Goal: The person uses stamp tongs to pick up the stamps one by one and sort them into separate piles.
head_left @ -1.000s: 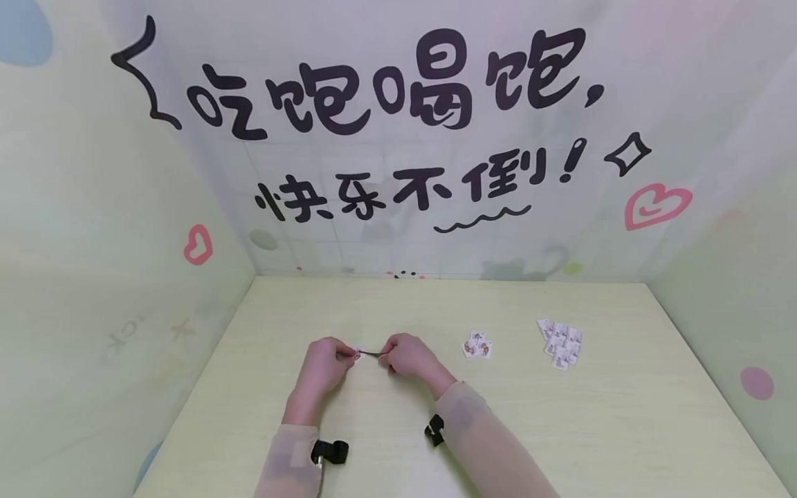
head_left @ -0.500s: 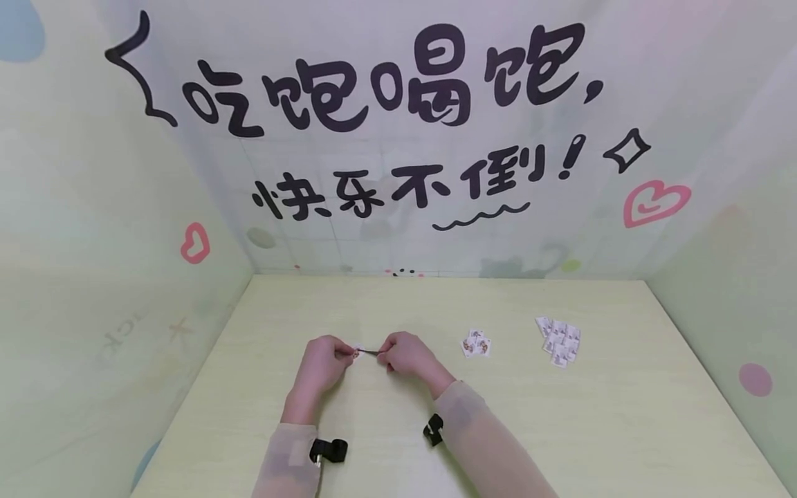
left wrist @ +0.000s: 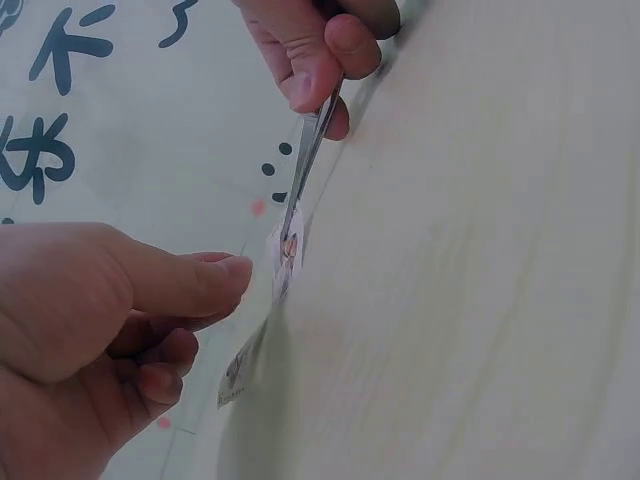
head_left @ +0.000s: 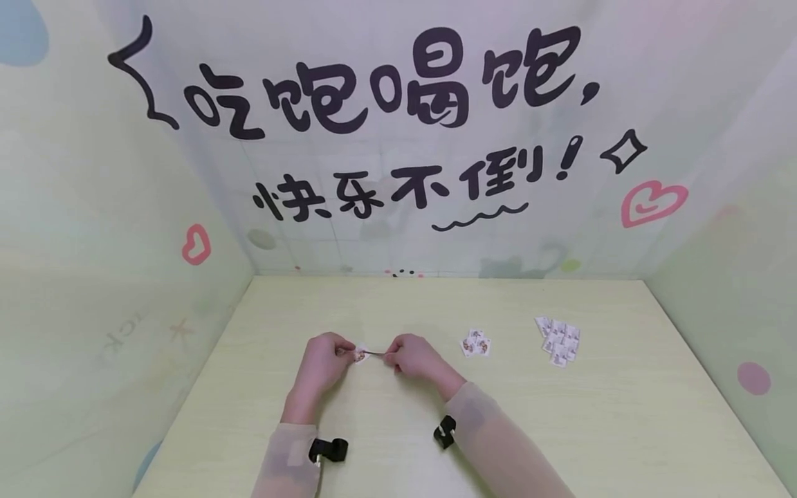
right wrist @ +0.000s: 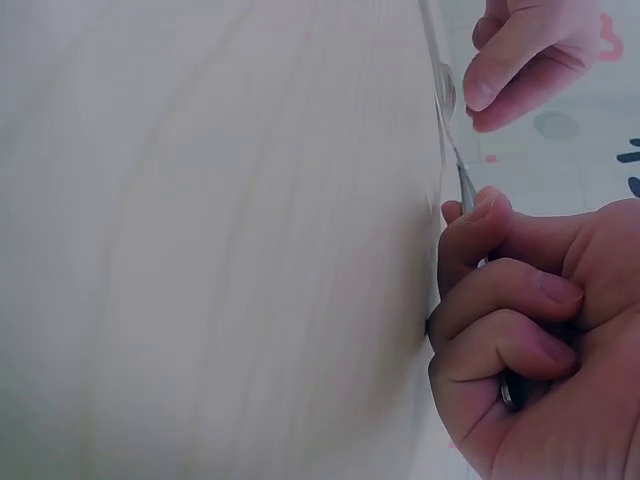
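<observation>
Silver tweezers (left wrist: 308, 150) are held in the fingers of my right hand (head_left: 416, 356). Their tips meet a small white sticker-like piece with a coloured picture (left wrist: 289, 250). From it a strip runs down to a grey-printed end (left wrist: 237, 375) in the left wrist view; whether the two are one piece is unclear. My left hand (head_left: 325, 361) has thumb and forefinger together, other fingers curled. From the head those fingertips overlap the piece's left edge, while both wrist views show a small gap. Whether they pinch a thin edge or film cannot be made out.
On the pale wooden table (head_left: 398, 443), a cluster of small coloured picture pieces (head_left: 476, 344) lies right of my hands. Farther right is a larger pile of grey-printed pieces (head_left: 560, 341). A printed cloth wall (head_left: 373, 242) rises behind the table, with others at both sides.
My right hand has shifted slightly right with the tweezers, and more of the picture piece shows between the hands. The left hand stays almost where it was.
</observation>
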`<state>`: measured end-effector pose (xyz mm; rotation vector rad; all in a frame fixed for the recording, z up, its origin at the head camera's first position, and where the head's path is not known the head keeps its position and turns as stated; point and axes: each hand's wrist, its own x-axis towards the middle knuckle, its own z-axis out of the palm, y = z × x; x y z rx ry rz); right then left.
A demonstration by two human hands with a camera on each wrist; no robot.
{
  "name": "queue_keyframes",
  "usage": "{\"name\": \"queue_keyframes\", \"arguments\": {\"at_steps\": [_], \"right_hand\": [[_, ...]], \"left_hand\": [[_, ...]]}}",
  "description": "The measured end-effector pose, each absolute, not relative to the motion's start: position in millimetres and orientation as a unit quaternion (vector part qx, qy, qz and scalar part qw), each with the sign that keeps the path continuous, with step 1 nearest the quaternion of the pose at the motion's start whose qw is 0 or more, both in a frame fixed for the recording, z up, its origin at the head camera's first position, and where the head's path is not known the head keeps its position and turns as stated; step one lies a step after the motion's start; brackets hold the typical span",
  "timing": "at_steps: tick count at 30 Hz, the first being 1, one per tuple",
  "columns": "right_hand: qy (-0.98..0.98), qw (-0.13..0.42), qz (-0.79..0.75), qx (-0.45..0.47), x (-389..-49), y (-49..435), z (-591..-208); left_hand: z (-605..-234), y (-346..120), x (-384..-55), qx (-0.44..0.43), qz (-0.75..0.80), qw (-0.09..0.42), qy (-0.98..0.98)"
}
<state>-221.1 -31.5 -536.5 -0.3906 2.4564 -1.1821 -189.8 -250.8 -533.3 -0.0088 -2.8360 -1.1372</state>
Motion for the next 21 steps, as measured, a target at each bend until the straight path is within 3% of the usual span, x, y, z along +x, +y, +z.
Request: {"name": "queue_keyframes", "arguments": {"at_steps": [5,13,21], "right_hand": [[0.866,0.193,-0.437,-0.148,-221,-8,-533],[0.859,0.203,-0.443,-0.157,-216,37,-524],[0.837,0.243,-0.452,-0.191,-212,79,-521]], "left_hand": [[-530,-245,-191,-0.013,-0.38,0.059,-0.923],[-535,-229,-192,-0.019,-0.39,0.045,-0.919],[-530,-206,-187,-0.06,-0.399,0.037,-0.914]]}}
